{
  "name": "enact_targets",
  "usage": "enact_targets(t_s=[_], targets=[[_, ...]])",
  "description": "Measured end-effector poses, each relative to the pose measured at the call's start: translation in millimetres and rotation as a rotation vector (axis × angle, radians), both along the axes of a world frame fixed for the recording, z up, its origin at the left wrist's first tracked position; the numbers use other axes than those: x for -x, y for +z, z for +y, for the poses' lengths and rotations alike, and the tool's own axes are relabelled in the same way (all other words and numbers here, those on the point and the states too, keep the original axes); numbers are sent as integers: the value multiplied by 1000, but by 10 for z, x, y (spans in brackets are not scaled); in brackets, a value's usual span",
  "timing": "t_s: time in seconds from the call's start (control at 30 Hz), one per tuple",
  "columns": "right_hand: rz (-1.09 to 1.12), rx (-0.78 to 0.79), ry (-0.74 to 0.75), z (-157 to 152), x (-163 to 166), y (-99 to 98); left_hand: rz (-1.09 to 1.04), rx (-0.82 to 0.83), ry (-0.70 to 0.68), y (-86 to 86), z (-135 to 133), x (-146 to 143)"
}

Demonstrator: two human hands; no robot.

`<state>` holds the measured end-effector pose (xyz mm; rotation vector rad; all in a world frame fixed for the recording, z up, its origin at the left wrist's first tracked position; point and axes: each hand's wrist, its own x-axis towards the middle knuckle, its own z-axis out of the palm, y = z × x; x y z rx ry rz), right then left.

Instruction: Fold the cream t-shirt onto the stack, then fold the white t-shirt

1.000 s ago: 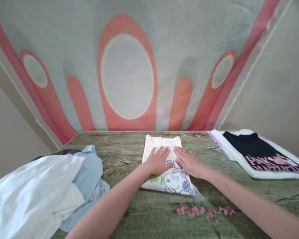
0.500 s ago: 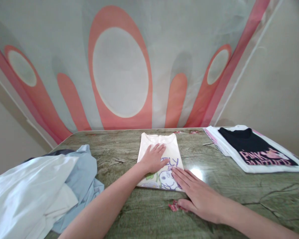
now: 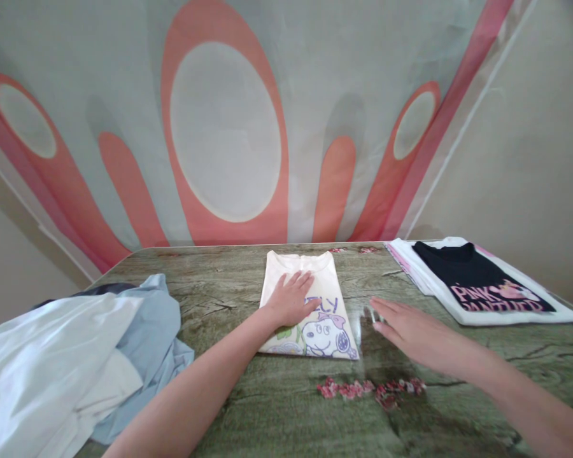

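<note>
A cream T-shirt (image 3: 332, 280) lies folded into a flat rectangle in the middle of the table, its neckline toward the wall and a cartoon dog print with purple letters at the near end. My left hand (image 3: 289, 302) rests flat on it with fingers spread, covering part of the lettering. To the right of the shirt, my right hand (image 3: 410, 327) hovers just above the tabletop, apart from the cloth. Its fingers are stretched out and hold nothing.
Unfolded clothes, white cloth (image 3: 42, 356) and light blue cloth (image 3: 155, 331), are heaped on the left. At the right lies a stack of folded shirts, with a black printed shirt (image 3: 463, 270) on top. The wood-patterned table (image 3: 277, 407) meets a painted wall at its far edge.
My right hand has lifted off the lower right corner of the cream T-shirt and moved right, away from it. My left hand stays on the shirt. The view has shifted slightly.
</note>
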<state>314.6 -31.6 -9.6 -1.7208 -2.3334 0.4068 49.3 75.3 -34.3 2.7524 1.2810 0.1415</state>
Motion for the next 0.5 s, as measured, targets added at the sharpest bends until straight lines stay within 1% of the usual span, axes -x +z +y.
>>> enact_targets(t_s=[0.07,0.17,0.27,0.37,0.43,0.5], targets=[[144,39,-9,177,1,-18,-18,-5,-1,-4,5,-6],[457,106,-20,405,125,-122,-72,-1,-13,-6,35,4],[710,122,-180,635,261,-203,-150,20,29,-13,129,67],[946,217,-357,884,356,-211,-266,-40,141,-25,292,199],[1102,278,-445,1046,411,-195,-385,-81,237,-23,418,310],[1220,318,-502,1192,466,-185,-535,-51,363,-2,530,424]])
